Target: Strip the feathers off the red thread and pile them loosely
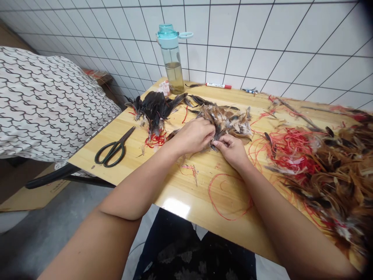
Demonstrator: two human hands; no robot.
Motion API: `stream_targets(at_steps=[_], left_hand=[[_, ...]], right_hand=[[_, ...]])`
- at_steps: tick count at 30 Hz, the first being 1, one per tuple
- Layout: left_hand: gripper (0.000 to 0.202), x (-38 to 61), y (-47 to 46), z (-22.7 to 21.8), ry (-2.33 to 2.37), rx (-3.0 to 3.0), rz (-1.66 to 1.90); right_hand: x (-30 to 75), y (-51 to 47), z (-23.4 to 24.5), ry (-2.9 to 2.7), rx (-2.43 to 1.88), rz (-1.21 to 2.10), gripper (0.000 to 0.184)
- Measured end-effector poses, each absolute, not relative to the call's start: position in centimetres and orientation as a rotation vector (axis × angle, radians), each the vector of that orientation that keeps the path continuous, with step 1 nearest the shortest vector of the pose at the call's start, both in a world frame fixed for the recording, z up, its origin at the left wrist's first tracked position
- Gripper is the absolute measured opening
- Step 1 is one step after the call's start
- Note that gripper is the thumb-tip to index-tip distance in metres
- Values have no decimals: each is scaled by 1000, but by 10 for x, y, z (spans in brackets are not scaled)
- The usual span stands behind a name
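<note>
My left hand (194, 135) and my right hand (232, 149) meet at the near edge of a small pile of brown and black feathers (225, 116) on the wooden table (186, 190). Both hands are closed in a pinch on feathers from that pile. A bundle of black feathers (155, 107) tied with red thread lies just left of my left hand. A loop of red thread (230, 196) lies on the table below my right wrist.
Black-handled scissors (114, 148) lie near the table's left edge. A teal-lidded water bottle (172, 58) stands at the back by the tiled wall, with a red-capped marker (218, 85) beside it. A large heap of brown feathers and red thread (326, 167) fills the right side. A patterned cushion (43, 105) sits left.
</note>
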State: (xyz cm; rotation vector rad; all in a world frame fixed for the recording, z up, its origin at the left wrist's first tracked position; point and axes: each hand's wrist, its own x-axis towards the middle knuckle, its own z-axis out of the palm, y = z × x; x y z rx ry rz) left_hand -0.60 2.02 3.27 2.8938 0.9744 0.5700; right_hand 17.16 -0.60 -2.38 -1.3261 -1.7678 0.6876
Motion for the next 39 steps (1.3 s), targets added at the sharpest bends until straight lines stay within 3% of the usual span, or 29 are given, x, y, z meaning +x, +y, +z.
stream_targets(at_steps=[8,14,19,39], left_hand=[[13,-20,28,37,1119,2741,857],[13,-40,38,37,976,2638,273],[14,-31,40,23,980,2665,73],[18,-16,25,39,1075,2622,411]], right_hand=[[174,-5,-26,-1637,-1377,711,21],[175,-6,-28,-1527,-1384,792,23],[174,-7,-28,-1557,-1401,760,23],[171,-6,-28,-1712,-1360,612,22]])
